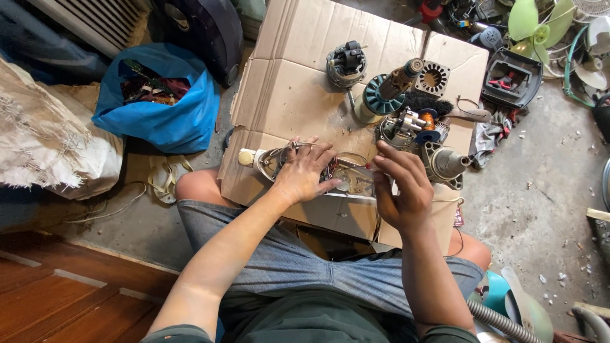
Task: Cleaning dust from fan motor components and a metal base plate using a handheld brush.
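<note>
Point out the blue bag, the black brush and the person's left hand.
blue bag (162, 121): head view, on its front side.
black brush (427, 103): head view, on the bristles.
left hand (305, 173): head view, on the back of the hand.

Grey denim shorts (318, 267), dark green shirt (311, 321) (arms bare).
</note>
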